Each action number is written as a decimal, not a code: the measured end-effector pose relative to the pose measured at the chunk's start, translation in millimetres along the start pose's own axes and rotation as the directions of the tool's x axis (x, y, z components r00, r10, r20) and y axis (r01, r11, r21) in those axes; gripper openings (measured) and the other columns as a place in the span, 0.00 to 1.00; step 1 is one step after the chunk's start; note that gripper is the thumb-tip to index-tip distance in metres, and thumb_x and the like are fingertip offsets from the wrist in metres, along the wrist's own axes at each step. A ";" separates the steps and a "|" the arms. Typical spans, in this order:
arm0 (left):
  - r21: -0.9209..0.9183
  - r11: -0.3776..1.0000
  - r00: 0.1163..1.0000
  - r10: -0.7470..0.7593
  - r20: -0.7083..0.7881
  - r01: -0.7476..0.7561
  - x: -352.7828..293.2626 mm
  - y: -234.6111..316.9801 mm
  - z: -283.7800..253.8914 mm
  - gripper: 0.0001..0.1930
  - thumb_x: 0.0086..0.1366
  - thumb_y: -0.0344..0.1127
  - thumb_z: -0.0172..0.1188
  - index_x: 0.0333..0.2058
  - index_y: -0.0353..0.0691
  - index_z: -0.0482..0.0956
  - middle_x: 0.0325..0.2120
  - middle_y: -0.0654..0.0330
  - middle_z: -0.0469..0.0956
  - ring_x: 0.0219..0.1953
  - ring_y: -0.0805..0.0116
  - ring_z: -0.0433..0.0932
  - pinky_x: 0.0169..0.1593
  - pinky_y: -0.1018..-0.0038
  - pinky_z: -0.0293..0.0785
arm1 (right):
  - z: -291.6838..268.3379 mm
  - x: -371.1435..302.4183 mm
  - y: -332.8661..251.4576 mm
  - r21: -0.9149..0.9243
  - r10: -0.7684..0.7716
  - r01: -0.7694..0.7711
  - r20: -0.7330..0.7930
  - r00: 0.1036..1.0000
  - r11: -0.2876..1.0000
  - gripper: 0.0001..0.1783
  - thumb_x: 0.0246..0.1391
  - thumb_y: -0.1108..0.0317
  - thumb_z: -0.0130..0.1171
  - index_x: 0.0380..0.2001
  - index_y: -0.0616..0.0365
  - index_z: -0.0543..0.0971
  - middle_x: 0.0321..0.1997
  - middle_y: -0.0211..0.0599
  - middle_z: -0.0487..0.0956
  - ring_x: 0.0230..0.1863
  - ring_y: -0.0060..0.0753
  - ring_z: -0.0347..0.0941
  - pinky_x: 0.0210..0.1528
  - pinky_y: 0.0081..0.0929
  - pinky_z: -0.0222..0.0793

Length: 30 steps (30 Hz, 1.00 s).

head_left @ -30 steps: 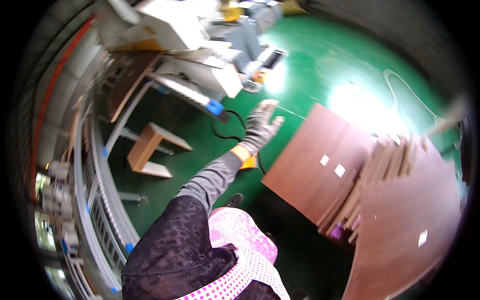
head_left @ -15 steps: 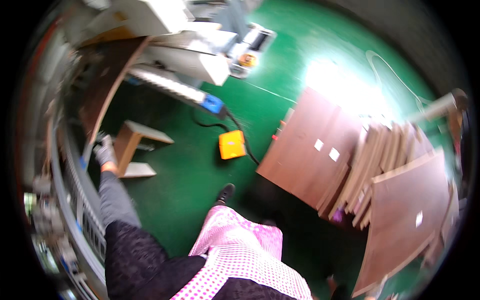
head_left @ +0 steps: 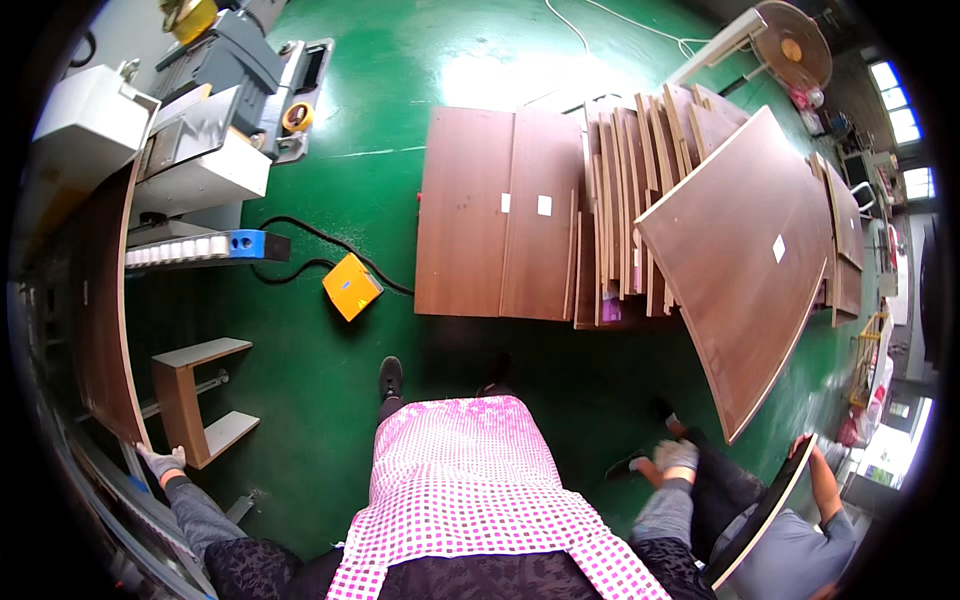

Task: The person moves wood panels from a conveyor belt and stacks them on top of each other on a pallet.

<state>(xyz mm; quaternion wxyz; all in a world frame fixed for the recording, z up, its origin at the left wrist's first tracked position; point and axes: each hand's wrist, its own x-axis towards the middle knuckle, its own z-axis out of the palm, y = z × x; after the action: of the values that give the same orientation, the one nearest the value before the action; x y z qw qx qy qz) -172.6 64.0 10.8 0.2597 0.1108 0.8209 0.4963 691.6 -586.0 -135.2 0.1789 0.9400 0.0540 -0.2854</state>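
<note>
At the lower left, my left hand (head_left: pixel 162 462), in a grey glove, is closed at the near corner of a long brown panel (head_left: pixel 108 330) with a pale edge. Beside it on the right stands a small three-sided wooden frame (head_left: pixel 180 410) with white inner faces. My right hand (head_left: pixel 677 456), also gloved, hangs in the air at the lower right, away from the panels. Its fingers look loosely apart and I see nothing in them. A large brown panel (head_left: pixel 750 260) leans at an angle beyond it.
Stacked brown boards (head_left: pixel 465 215) stand ahead. A yellow box-shaped pedal (head_left: pixel 352 287) with a black cable lies on the green floor, near a roller bar (head_left: pixel 185 250). At the lower right a co-worker in grey (head_left: pixel 790 550) holds a dark-faced board (head_left: pixel 768 505). A fan (head_left: pixel 792 45) stands far right.
My view has turned, so the stacked boards appear more to the left and upright. My right hand and the co-worker's board have come into view. My left hand stays by the panel's corner.
</note>
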 end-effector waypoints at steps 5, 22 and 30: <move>0.932 0.184 0.788 0.599 0.146 -0.313 5.5 -17.9 -17.6 0.43 0.54 0.49 0.63 0.61 0.30 0.54 0.58 0.46 0.56 0.60 0.56 0.57 0.59 0.71 0.60 | 98.6 28.1 -218.1 0.716 -0.215 -0.023 0.240 0.947 0.698 0.36 0.56 0.47 0.51 0.61 0.56 0.59 0.63 0.44 0.62 0.64 0.46 0.57 0.63 0.45 0.53; -0.400 0.916 0.994 0.081 0.075 -0.045 -150.2 -106.5 -83.9 0.10 0.63 0.49 0.55 0.42 0.62 0.76 0.11 0.70 0.63 0.09 0.79 0.60 0.12 0.83 0.60 | 113.2 142.2 -532.4 0.119 -0.169 0.200 -0.231 0.958 0.973 0.52 0.47 0.34 0.51 0.65 0.54 0.48 0.71 0.51 0.42 0.70 0.53 0.37 0.64 0.57 0.43; -0.436 0.871 0.954 -0.108 0.278 0.226 -245.5 -109.3 -52.0 0.14 0.59 0.46 0.62 0.41 0.54 0.71 0.36 0.66 0.73 0.20 0.65 0.71 0.16 0.76 0.67 | 39.3 46.5 -580.8 0.574 -0.410 0.548 -0.363 0.836 0.609 0.46 0.52 0.46 0.57 0.67 0.51 0.48 0.70 0.52 0.47 0.70 0.50 0.44 0.67 0.45 0.45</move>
<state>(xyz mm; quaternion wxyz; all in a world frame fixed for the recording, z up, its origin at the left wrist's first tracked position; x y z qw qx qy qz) 14.2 -136.2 12.5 0.4201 0.0343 0.6467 0.6357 591.6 -60.3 -368.9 -0.2526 0.9143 0.2181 -0.2295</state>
